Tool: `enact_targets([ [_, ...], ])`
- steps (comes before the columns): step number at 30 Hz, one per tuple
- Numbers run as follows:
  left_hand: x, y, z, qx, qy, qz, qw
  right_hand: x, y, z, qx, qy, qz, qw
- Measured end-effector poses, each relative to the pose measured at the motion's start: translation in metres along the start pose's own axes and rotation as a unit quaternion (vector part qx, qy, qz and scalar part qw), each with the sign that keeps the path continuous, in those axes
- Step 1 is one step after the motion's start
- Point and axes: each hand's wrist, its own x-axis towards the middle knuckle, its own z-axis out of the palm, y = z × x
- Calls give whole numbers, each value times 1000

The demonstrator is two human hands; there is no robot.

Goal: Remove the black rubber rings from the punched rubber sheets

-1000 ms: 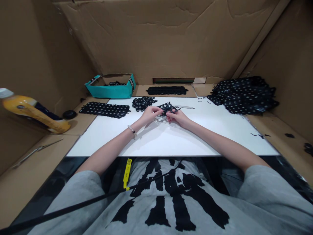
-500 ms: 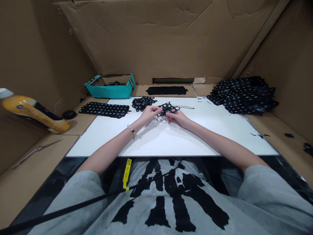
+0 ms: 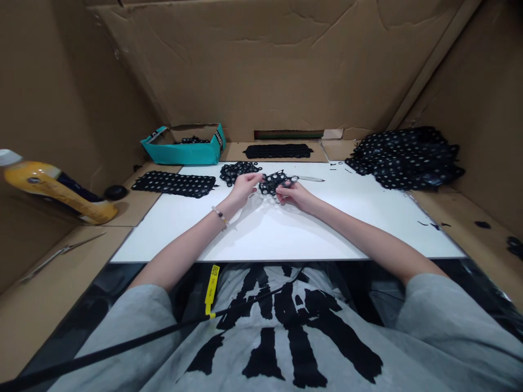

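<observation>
**Held piece:** a ragged black perforated scrap (image 3: 274,183), with round holes, is raised slightly above the middle of the far half of the desk, between both hands.
**Left hand:** the left hand (image 3: 244,189) reaches in from the left, its fingers closed in a pinch on the scrap's left edge, apparently to anchor it.
**Right hand:** the right hand (image 3: 294,195) lies palm-down, its fingers curled against the scrap's underside and right end, seemingly supporting it; the exact contact is partly hidden.
**Desk:** a white rectangular board (image 3: 286,237) forms the work surface, its bare near half leaving the forearms room.
**Far edge:** a loose pile of black rings (image 3: 239,172) lies just left of the hands, and a white-handled craft knife (image 3: 310,178) lies just to their right, both within easy reach.
**Beyond the board:** a flat black perforated sheet (image 3: 174,183) lies left, a second black sheet (image 3: 278,151) lies rear, and a teal cardboard tray (image 3: 196,155) sits rear left. A heaped mass of perforated black sheets (image 3: 404,160) lies right, apparently kept apart from the work area.
</observation>
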Motion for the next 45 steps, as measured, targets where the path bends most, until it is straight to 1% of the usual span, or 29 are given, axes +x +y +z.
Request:
enact_targets([
  [1, 6, 2, -8, -19, 37, 0, 999, 0, 1, 0, -3, -2, 1, 1000],
  [2, 13, 3, -18, -40, 86, -2, 995, 0, 2, 0, -8, -5, 2, 1000],
  [4, 28, 6, -43, -66, 184, 16, 980, -1, 4, 0, -17, -8, 5, 1000],
  [5, 35, 6, -56, -62, 231, 35, 970, -1, 5, 0, -17, -6, 8, 1000],
  [6, 40, 5, -68, -48, 263, 60, 962, -1, 5, -1, -16, -3, 10, 1000],
  [7, 45, 3, -77, -29, 281, 90, 955, -1, 6, -1, -13, 0, 12, 1000],
  [8, 48, -1, -84, 2, 286, 119, 951, -1, 6, -2, -10, 2, 12, 1000],
  [10, 52, -10, -91, 96, 259, 163, 947, 0, 8, -3, -7, 2, 13, 1000],
  [13, 52, -21, -90, 259, 192, 186, 928, 2, 11, -2, -6, 1, 9, 1000],
  [14, 51, -22, -90, 293, 180, 190, 920, 2, 11, -2, -7, 1, 8, 1000],
  [16, 50, -21, -89, 320, 177, 200, 909, 0, 5, -2, -16, -5, 13, 1000],
  [17, 49, -19, -90, 321, 183, 206, 906, -1, -2, -4, -30, -12, 21, 999],
  [19, 47, -12, -90, 318, 197, 219, 901, -9, -24, -11, -81, -42, 47, 995],
  [21, 43, -5, -89, 314, 206, 231, 898, -21, -54, -23, -180, -79, 69, 978],
  [22, 41, -3, -87, 312, 205, 237, 897, -29, -71, -29, -221, -76, 70, 970],
  [23, 39, 0, -85, 310, 201, 242, 897, -38, -88, -37, -247, -56, 70, 965],
  [26, 33, 4, -76, 312, 179, 263, 895, -63, -133, -55, -263, 64, 44, 962],
  [28, 29, 5, -69, 314, 165, 279, 892, -74, -158, -61, -265, 140, 34, 953],
  [31, 25, 5, -60, 306, 142, 290, 896, -75, -188, -63, -194, 197, 13, 961],
  [34, 23, 5, -53, 280, 120, 290, 907, -58, -215, -55, -118, 206, 4, 971],
  [37, 22, 4, -49, 267, 118, 288, 912, -29, -238, -41, -80, 172, -45, 981],
  [38, 22, 3, -48, 268, 119, 285, 913, -16, -244, -35, -71, 160, -48, 983],
  [42, 22, -2, -48, 281, 110, 275, 913, 51, -261, -16, -37, 113, -61, 991],
  [45, 21, -5, -48, 284, 96, 282, 911, 108, -263, -16, -3, 63, -90, 994],
])
